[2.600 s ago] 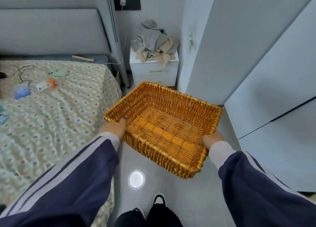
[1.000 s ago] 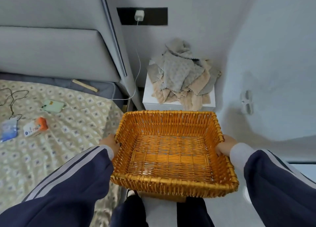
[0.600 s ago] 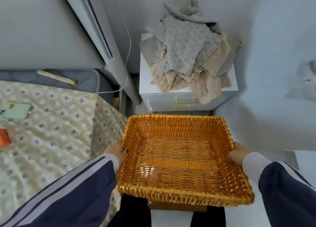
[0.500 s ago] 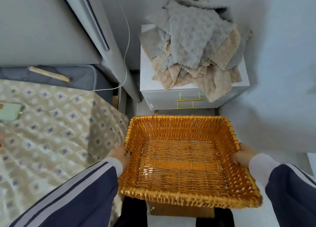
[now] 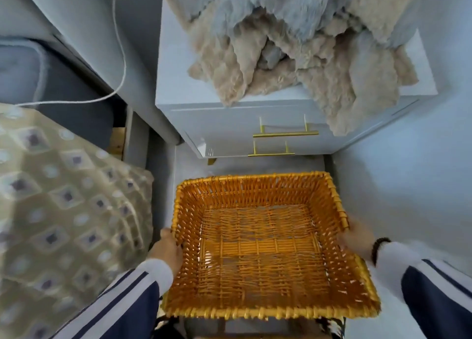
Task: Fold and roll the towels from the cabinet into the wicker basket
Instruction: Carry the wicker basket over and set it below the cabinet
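Observation:
An orange wicker basket (image 5: 255, 185) with nothing inside hangs low over the floor, just in front of the white cabinet (image 5: 229, 124). My left hand (image 5: 167, 252) grips its left rim and my right hand (image 5: 356, 236) grips its right rim. A loose heap of grey and beige towels (image 5: 293, 45) lies on top of the cabinet, and some beige ends hang over the drawer front.
The bed with a patterned cover (image 5: 63, 211) stands close on the left, its grey headboard (image 5: 76, 19) behind, a white cable (image 5: 120, 45) trailing down it. A pale wall (image 5: 408, 172) closes the right side. The cabinet has two brass drawer handles (image 5: 284, 134).
I have walked up to the cabinet with the basket held in both hands; the basket has dropped lower and the towels now fill the top of the view.

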Demonstrator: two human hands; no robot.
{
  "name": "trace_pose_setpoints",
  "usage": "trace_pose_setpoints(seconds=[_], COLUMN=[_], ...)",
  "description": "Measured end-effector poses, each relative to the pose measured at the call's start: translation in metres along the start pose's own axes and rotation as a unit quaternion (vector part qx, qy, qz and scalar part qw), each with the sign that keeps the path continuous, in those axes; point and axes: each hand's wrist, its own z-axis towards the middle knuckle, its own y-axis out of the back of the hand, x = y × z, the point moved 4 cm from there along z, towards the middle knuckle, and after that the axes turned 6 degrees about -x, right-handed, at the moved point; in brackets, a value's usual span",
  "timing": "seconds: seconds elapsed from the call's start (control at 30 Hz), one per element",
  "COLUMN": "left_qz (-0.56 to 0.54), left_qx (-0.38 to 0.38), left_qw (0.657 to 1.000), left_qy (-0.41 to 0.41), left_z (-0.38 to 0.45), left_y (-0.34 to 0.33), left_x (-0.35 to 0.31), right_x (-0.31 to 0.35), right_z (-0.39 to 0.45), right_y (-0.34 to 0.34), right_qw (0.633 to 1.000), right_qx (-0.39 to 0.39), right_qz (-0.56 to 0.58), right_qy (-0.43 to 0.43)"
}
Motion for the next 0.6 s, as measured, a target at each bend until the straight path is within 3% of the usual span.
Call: trace_pose_setpoints(seconds=[0.37, 0.6], left_qz=[-0.125, -0.151], left_qx=[-0.014, -0.032], left_qw=[0.992, 0.988], left_qy=[-0.011, 0.016], left_z=[0.066, 0.097], left_y=[-0.072, -0.081], left_x=[-0.003, -0.004], right_x=[-0.041, -0.033], right_z=[0.108, 0.136], right_y=[-0.063, -0.08], right_qw=[0.997, 0.996], right_qx=[-0.012, -0.073], right_qz=[0.048, 0.058], right_qy=[-0.057, -0.005])
